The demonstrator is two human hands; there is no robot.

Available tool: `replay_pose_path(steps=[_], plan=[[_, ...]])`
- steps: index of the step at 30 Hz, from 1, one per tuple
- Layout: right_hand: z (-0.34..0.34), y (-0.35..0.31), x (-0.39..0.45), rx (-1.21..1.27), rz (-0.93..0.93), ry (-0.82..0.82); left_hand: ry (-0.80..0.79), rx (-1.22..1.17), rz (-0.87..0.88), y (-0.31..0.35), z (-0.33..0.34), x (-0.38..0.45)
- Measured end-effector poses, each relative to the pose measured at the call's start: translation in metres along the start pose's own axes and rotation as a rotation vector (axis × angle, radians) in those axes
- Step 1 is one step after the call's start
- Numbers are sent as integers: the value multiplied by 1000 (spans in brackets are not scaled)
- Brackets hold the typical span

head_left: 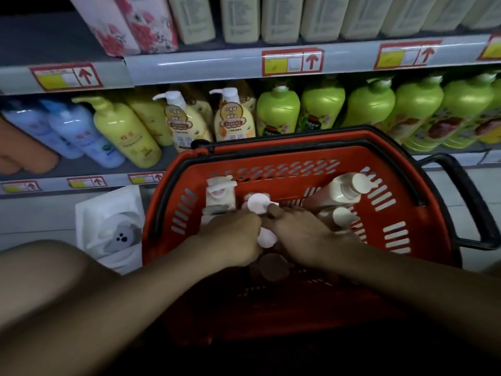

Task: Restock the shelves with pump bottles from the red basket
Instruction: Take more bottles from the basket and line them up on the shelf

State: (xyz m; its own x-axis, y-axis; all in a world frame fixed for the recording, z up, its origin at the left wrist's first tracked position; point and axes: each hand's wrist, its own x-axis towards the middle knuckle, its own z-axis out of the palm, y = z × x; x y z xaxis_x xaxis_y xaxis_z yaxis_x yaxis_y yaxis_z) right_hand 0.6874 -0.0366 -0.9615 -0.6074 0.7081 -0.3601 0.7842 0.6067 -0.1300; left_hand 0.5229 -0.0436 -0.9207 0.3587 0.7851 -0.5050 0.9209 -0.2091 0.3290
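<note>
The red basket [385, 256] with black handles stands in front of the shelves. Several pale pump bottles lie or stand in it. Both my hands reach down into its middle. My left hand [233, 237] curls around a bottle with a pink pump head [259, 203]. My right hand [301, 234] grips another pink-topped bottle [267, 237] right beside it; its body is hidden under my fingers. A beige bottle [219, 196] stands at the left of the basket. Two cream-capped bottles [344, 191] lean at the right.
The middle shelf [81, 169] behind the basket holds blue, yellow and green pump bottles [279, 112]. Cream and floral packs fill the upper shelf. A white box [111, 226] stands on the floor left of the basket. A black handle [471, 202] juts out at the right.
</note>
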Motion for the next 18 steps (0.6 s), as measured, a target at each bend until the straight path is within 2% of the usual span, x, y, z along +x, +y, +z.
replay_pose_path(steps=[3, 7, 10, 13, 15, 18], plan=[[-11, 5, -11, -73, 2, 4, 86, -114, 21, 0, 0, 0], [-35, 15, -33, 184, 104, 97, 200, -407, -11, -4, -8, 1], [-57, 22, -50, 513, 160, 293, 210, -551, 33, -6, -14, -1], [-84, 23, -69, 799, 283, 525, 240, -584, 158, 2, -11, -9], [-97, 23, -76, 924, 316, 659, 293, -622, 262, 11, -5, -14], [-110, 19, -84, 932, 403, 825, 401, -655, 341, 26, 5, -18]])
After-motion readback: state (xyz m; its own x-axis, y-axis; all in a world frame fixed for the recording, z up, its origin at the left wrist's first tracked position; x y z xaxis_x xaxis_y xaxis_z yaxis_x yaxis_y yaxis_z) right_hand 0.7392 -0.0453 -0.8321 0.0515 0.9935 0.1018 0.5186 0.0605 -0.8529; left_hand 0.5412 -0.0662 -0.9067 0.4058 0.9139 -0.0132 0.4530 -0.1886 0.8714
